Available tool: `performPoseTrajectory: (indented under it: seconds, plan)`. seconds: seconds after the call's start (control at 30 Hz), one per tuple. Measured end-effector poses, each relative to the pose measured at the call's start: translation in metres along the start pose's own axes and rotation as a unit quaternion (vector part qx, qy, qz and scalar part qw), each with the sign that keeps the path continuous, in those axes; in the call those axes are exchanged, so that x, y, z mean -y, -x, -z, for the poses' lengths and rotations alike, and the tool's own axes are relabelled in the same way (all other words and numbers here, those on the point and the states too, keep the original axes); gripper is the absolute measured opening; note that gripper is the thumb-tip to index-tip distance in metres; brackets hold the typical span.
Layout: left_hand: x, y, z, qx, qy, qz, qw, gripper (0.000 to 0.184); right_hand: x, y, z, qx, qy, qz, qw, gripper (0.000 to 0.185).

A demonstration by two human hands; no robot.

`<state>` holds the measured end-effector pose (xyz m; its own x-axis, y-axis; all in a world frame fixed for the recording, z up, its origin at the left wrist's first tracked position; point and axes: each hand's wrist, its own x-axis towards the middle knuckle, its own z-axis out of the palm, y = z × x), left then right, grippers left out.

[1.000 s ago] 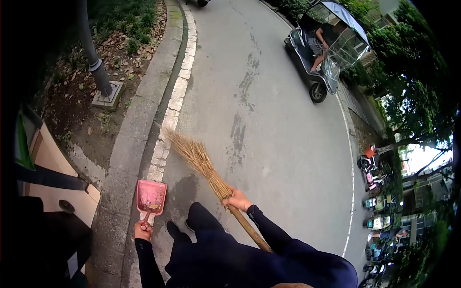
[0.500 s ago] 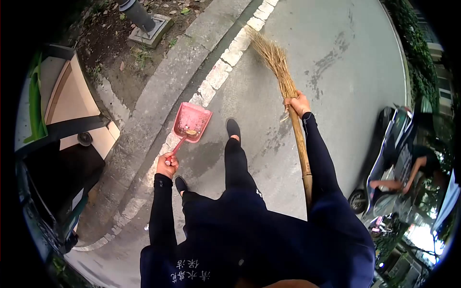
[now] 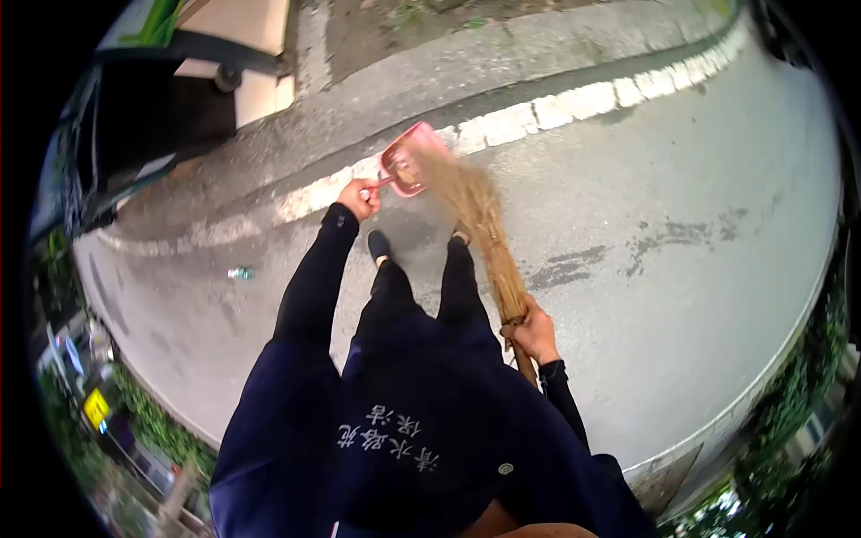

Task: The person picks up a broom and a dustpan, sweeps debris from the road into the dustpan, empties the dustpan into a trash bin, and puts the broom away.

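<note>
My left hand (image 3: 360,199) is closed round the short handle of a pink dustpan (image 3: 421,134), held out at the painted kerb line. A small yellowish scrap lies in the pan. Lower right, my right hand (image 3: 533,334) grips a straw broom (image 3: 484,224) at the point where its bristles meet the bamboo stick. Blurred by motion, the bristle tips reach to the right side of the dustpan; whether they touch it I cannot tell. One dark shoe (image 3: 378,243) shows under the pan; the broom partly covers the other foot.
A white painted line (image 3: 574,105) runs along the stone kerb (image 3: 448,72). On the road to the left lies a small greenish piece of litter (image 3: 240,273). A dark bin-like container (image 3: 161,117) stands at upper left. Hedges (image 3: 161,412) border the road's far side.
My view and body have turned left. The broom has swung from far out on the right to beside the dustpan. Both hands keep their hold. The litter on the road has come into clearer view.
</note>
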<state>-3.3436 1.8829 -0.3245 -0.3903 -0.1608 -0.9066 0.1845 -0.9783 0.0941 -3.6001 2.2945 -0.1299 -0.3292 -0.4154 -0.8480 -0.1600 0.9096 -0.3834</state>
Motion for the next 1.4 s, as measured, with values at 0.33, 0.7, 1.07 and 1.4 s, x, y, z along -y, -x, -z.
performPoseTrajectory:
  seconds: [0.33, 0.7, 1.07, 1.4]
  plan:
    - [0.009, 0.074, 0.076, -0.107, 0.094, 0.009, 0.99, 0.008, 0.0, -0.118, 0.079, -0.079, -0.101, 0.035, 0.991, 0.04]
    - [-0.01, 0.068, 0.124, -0.121, 0.176, -0.059, 0.975, 0.012, 0.131, 0.0, -0.029, 0.057, 0.298, 0.077, 0.95, 0.087]
    - [-0.058, 0.157, 0.17, -0.022, 0.294, -0.136, 0.946, 0.006, 0.236, -0.02, -0.043, -0.032, 0.017, 0.132, 0.991, 0.073]
    - [-0.245, 0.151, 0.148, -0.044, 0.366, -0.193, 0.909, 0.017, 0.524, -0.283, 0.034, -0.016, 0.075, 0.254, 0.964, 0.066]
